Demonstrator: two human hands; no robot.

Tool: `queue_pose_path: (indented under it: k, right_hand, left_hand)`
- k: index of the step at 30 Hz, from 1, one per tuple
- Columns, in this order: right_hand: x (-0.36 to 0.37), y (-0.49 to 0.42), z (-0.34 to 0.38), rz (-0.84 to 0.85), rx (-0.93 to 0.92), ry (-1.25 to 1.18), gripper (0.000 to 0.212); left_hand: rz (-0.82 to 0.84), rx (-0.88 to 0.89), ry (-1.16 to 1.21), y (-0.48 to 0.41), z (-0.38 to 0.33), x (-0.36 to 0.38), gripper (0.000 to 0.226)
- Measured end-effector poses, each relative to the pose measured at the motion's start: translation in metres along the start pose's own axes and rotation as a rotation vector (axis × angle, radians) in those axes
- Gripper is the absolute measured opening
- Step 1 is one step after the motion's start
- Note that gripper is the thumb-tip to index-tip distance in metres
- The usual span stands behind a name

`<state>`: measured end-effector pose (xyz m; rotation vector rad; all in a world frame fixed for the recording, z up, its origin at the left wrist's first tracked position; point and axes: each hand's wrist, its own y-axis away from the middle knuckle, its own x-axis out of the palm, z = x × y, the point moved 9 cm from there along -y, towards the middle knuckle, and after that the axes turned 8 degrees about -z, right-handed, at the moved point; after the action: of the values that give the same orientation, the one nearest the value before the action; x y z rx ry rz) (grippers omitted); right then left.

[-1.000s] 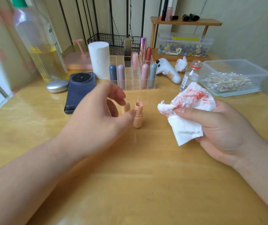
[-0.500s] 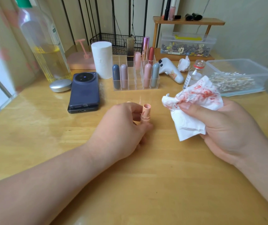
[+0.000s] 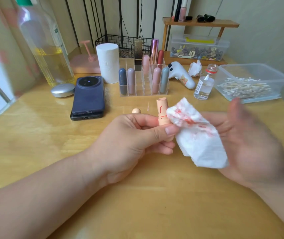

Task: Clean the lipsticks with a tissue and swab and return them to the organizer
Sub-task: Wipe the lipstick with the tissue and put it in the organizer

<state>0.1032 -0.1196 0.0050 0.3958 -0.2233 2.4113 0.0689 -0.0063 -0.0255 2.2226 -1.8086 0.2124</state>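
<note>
Lipstick point(image 3: 161, 109) now above wooden table point(image 3: 34, 135)

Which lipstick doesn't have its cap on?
The peach lipstick gripped in the left hand. Its top is open and smeared red, and its round cap sits on the table behind, while the others stand capped in the organizer.

No writing can be read anywhere on the table. The tall clear bottle point(image 3: 46, 54) at the back left carries a pale label with dark print running down its side, too blurred to make out. The small glass bottle point(image 3: 204, 83) right of centre has a white label with a few dark lines of print, too small to read.
</note>
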Motion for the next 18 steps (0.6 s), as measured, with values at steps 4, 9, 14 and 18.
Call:
queue_pose_path:
  k: [4,9,14,18]
  right_hand:
    - [-0.017,-0.007,-0.009,-0.095,0.023,-0.03,0.053]
    - [-0.025,-0.007,-0.006,-0.209,-0.058,0.105,0.04]
    - [-0.018,-0.003,-0.009,-0.177,-0.06,0.258,0.034]
    - [-0.009,0.001,-0.005,-0.13,-0.103,0.271,0.028]
  left_hand:
    - [0.09,0.024,-0.025,0.003,-0.001,0.007,0.004]
    - [0.153,0.087,-0.156,0.008,-0.004,0.015,0.008]
    - [0.028,0.15,-0.344,0.008,-0.011,0.003,0.017]
    - [0.03,0.203,-0.431,0.008,-0.011,0.003,0.024]
